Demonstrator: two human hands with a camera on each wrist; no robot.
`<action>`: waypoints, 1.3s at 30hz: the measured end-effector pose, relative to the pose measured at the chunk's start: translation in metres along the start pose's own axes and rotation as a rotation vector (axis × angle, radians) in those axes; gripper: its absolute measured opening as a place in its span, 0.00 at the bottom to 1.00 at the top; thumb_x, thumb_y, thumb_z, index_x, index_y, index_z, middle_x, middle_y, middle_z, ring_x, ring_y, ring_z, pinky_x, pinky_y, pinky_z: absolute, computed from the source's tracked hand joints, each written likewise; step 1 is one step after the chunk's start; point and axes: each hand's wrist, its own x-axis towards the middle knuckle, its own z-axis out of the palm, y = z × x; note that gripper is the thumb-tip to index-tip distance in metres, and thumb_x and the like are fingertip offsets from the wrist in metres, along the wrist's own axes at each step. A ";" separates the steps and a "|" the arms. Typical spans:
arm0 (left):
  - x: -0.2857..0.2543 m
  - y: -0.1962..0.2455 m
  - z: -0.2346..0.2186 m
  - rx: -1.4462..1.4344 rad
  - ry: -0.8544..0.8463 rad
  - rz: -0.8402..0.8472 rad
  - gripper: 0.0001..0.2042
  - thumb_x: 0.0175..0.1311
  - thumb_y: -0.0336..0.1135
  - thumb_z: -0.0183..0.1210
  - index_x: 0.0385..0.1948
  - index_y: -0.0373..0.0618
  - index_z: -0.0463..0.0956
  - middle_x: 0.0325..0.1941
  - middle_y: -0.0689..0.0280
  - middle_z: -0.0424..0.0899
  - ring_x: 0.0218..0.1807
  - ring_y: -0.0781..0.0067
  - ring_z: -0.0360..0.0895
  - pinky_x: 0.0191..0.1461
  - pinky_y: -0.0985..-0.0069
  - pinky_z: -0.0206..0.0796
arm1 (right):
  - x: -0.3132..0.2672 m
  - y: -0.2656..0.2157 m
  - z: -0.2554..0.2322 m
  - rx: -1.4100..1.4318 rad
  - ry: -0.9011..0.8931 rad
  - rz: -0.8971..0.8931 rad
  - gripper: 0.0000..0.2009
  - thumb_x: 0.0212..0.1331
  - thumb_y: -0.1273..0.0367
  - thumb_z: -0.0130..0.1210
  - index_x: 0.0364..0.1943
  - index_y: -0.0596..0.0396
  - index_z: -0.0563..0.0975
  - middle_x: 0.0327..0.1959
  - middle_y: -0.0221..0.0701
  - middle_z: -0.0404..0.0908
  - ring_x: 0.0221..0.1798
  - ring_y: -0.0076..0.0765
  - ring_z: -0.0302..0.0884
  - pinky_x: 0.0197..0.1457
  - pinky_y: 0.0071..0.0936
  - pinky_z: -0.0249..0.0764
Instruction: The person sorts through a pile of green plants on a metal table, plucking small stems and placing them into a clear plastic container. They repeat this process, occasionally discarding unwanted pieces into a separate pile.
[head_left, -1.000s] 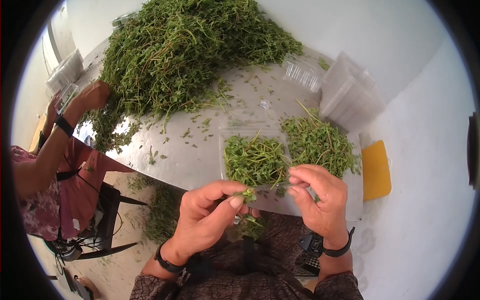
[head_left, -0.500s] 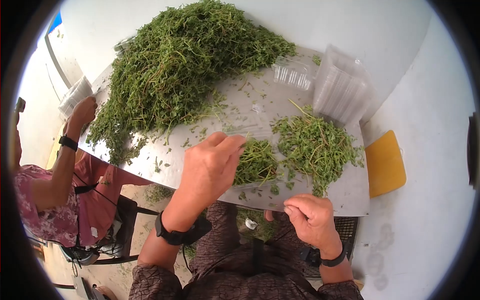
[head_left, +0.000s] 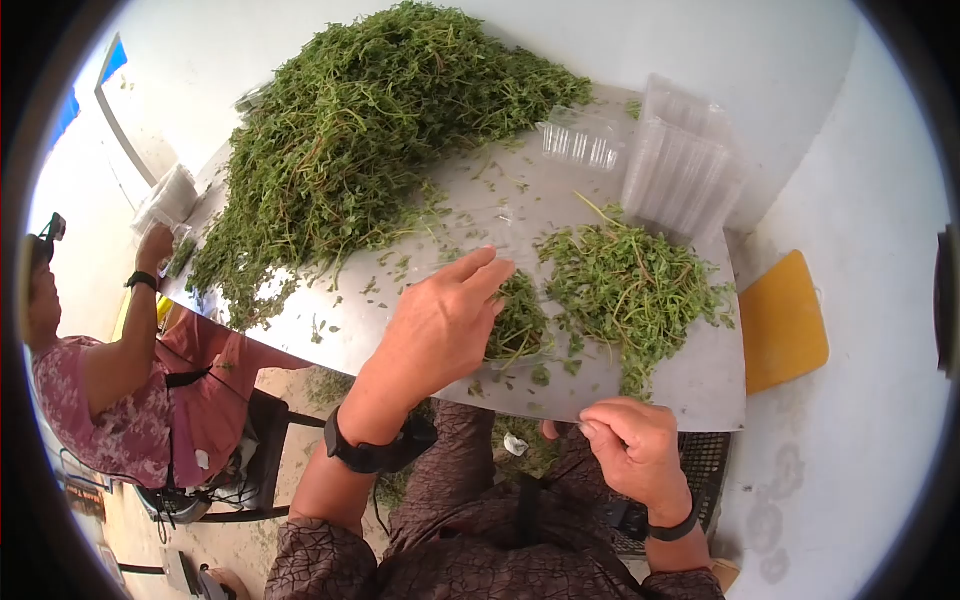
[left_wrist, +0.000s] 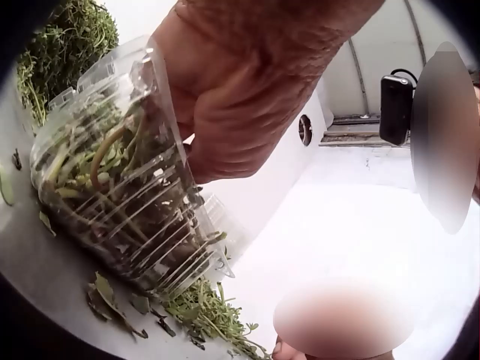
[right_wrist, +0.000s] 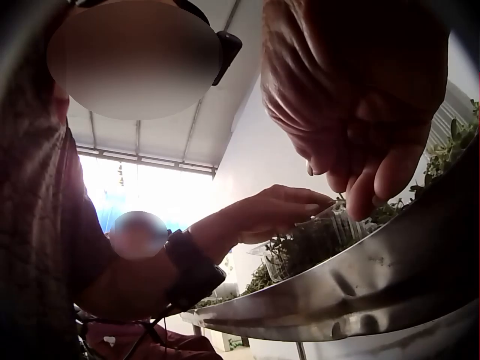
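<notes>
A clear plastic clamshell box (left_wrist: 127,202) full of leafy green stems (head_left: 518,325) stands near the table's front edge. My left hand (head_left: 440,325) reaches over this box with extended fingers at the greens; it hides the box's left part in the head view. In the right wrist view, those left fingers (right_wrist: 289,206) lie flat across the top of the box. To the right, my right hand (head_left: 632,450) is at the table edge, its fingers curled and thumb against the index finger. Nothing shows in its grasp. Beside the box lies a loose heap of greens (head_left: 635,300).
A large pile of greens (head_left: 370,140) covers the back of the metal table (head_left: 470,215). Empty clear boxes (head_left: 685,155) are stacked at the right, with one box (head_left: 580,145) beside them. A yellow board (head_left: 785,325) is past the right edge. Another person (head_left: 120,385) sits at left.
My left hand, which pinched a small sprig in front of the box, has moved forward over the box. My right hand has drawn back from the greens to the table edge.
</notes>
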 end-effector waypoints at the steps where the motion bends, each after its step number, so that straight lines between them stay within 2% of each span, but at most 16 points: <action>1: -0.002 0.000 -0.004 -0.035 -0.016 -0.042 0.16 0.58 0.23 0.59 0.50 0.39 0.78 0.55 0.48 0.81 0.42 0.47 0.83 0.44 0.63 0.76 | 0.000 0.001 0.000 -0.002 -0.004 0.006 0.06 0.51 0.79 0.64 0.32 0.60 0.80 0.28 0.37 0.84 0.22 0.36 0.81 0.25 0.26 0.75; 5: -0.011 0.000 -0.016 -0.036 0.011 -0.026 0.16 0.57 0.22 0.59 0.49 0.39 0.79 0.55 0.50 0.81 0.45 0.48 0.83 0.45 0.64 0.75 | 0.000 0.005 0.001 0.001 -0.005 -0.001 0.06 0.51 0.79 0.64 0.32 0.60 0.80 0.28 0.37 0.84 0.23 0.36 0.81 0.25 0.25 0.75; 7: -0.016 -0.002 -0.021 0.004 -0.010 -0.006 0.16 0.57 0.22 0.59 0.49 0.39 0.79 0.56 0.50 0.81 0.51 0.48 0.80 0.50 0.62 0.74 | 0.000 0.006 0.003 -0.010 -0.005 -0.005 0.06 0.51 0.79 0.64 0.33 0.60 0.80 0.28 0.37 0.84 0.23 0.36 0.81 0.25 0.25 0.75; 8: -0.016 -0.003 -0.021 0.004 -0.011 -0.008 0.16 0.57 0.22 0.59 0.49 0.39 0.79 0.56 0.50 0.81 0.51 0.48 0.80 0.50 0.62 0.74 | 0.000 0.007 0.004 -0.009 -0.006 -0.004 0.06 0.51 0.79 0.64 0.33 0.60 0.80 0.28 0.37 0.84 0.23 0.36 0.81 0.25 0.25 0.75; 10: -0.019 -0.005 -0.021 0.069 -0.057 0.061 0.15 0.57 0.23 0.59 0.48 0.37 0.79 0.55 0.51 0.81 0.58 0.48 0.76 0.57 0.61 0.70 | 0.000 0.008 0.006 0.004 -0.007 0.008 0.06 0.50 0.80 0.64 0.33 0.60 0.80 0.28 0.38 0.84 0.23 0.37 0.81 0.25 0.26 0.75; 13: -0.016 -0.006 -0.010 0.053 -0.081 0.101 0.15 0.60 0.26 0.59 0.49 0.36 0.79 0.56 0.51 0.80 0.60 0.47 0.74 0.63 0.59 0.66 | 0.003 0.005 0.008 0.001 -0.023 0.005 0.07 0.50 0.80 0.63 0.33 0.60 0.79 0.28 0.38 0.84 0.23 0.37 0.81 0.25 0.26 0.75; 16: -0.014 -0.006 0.001 -0.032 -0.152 0.086 0.15 0.64 0.29 0.57 0.51 0.36 0.77 0.58 0.51 0.79 0.63 0.47 0.72 0.67 0.57 0.63 | 0.004 0.002 0.010 0.014 -0.026 0.039 0.05 0.54 0.79 0.61 0.34 0.61 0.81 0.28 0.38 0.83 0.24 0.36 0.80 0.27 0.25 0.73; 20: -0.016 -0.004 -0.001 -0.023 -0.182 0.073 0.17 0.65 0.31 0.56 0.54 0.37 0.75 0.60 0.51 0.78 0.66 0.47 0.70 0.71 0.53 0.57 | 0.008 0.000 0.009 -0.008 -0.044 0.037 0.07 0.50 0.81 0.63 0.33 0.60 0.80 0.27 0.38 0.83 0.24 0.37 0.81 0.26 0.26 0.75; 23: -0.024 -0.001 -0.010 -0.015 -0.185 0.052 0.18 0.65 0.33 0.57 0.56 0.38 0.75 0.61 0.50 0.76 0.68 0.46 0.68 0.74 0.50 0.52 | 0.010 0.000 0.010 -0.023 0.021 -0.025 0.07 0.50 0.81 0.63 0.34 0.60 0.80 0.29 0.38 0.83 0.23 0.37 0.81 0.25 0.26 0.74; 26: -0.034 -0.002 -0.016 0.013 -0.140 0.052 0.23 0.61 0.36 0.62 0.58 0.41 0.74 0.65 0.50 0.73 0.69 0.45 0.66 0.75 0.49 0.51 | 0.016 -0.003 0.012 -0.021 0.076 0.013 0.10 0.47 0.81 0.64 0.35 0.59 0.80 0.34 0.39 0.83 0.26 0.38 0.81 0.27 0.28 0.75; 28: -0.042 -0.004 -0.018 0.010 -0.150 0.022 0.28 0.56 0.40 0.66 0.59 0.42 0.73 0.68 0.50 0.69 0.70 0.45 0.64 0.75 0.49 0.50 | 0.026 -0.007 0.010 -0.233 0.079 -0.138 0.12 0.43 0.81 0.66 0.36 0.59 0.81 0.42 0.40 0.83 0.33 0.40 0.81 0.32 0.32 0.76; 29: -0.044 -0.006 -0.017 0.007 -0.150 0.019 0.28 0.56 0.40 0.66 0.59 0.42 0.73 0.68 0.50 0.69 0.70 0.45 0.64 0.75 0.49 0.50 | 0.030 -0.009 0.012 -0.234 0.074 -0.137 0.12 0.43 0.81 0.66 0.36 0.59 0.81 0.42 0.40 0.83 0.33 0.40 0.81 0.32 0.32 0.76; 31: -0.049 -0.008 -0.017 0.016 -0.171 -0.002 0.33 0.51 0.43 0.70 0.60 0.42 0.72 0.70 0.49 0.67 0.72 0.44 0.61 0.75 0.49 0.49 | 0.038 -0.013 0.018 -0.303 0.093 -0.187 0.14 0.40 0.80 0.67 0.36 0.59 0.81 0.47 0.40 0.81 0.41 0.42 0.80 0.36 0.33 0.77; 35: -0.047 -0.004 -0.015 0.061 -0.185 -0.009 0.36 0.48 0.46 0.72 0.61 0.43 0.71 0.70 0.49 0.66 0.72 0.44 0.60 0.76 0.49 0.49 | 0.050 -0.012 0.030 -0.367 0.077 -0.210 0.14 0.40 0.79 0.67 0.36 0.60 0.81 0.48 0.40 0.80 0.45 0.44 0.78 0.42 0.35 0.76; 37: -0.045 0.001 -0.013 0.096 -0.145 -0.001 0.37 0.46 0.48 0.73 0.60 0.44 0.72 0.68 0.48 0.67 0.71 0.44 0.62 0.75 0.49 0.50 | 0.053 -0.009 0.035 -0.397 0.067 -0.194 0.13 0.42 0.79 0.66 0.36 0.60 0.81 0.49 0.39 0.80 0.49 0.45 0.77 0.50 0.38 0.74; 39: -0.043 0.004 -0.005 0.109 -0.125 -0.002 0.36 0.46 0.49 0.73 0.59 0.44 0.73 0.67 0.48 0.68 0.71 0.44 0.63 0.75 0.49 0.51 | 0.056 -0.009 0.040 -0.414 0.048 -0.195 0.13 0.42 0.78 0.66 0.36 0.60 0.81 0.48 0.39 0.80 0.50 0.45 0.77 0.52 0.40 0.73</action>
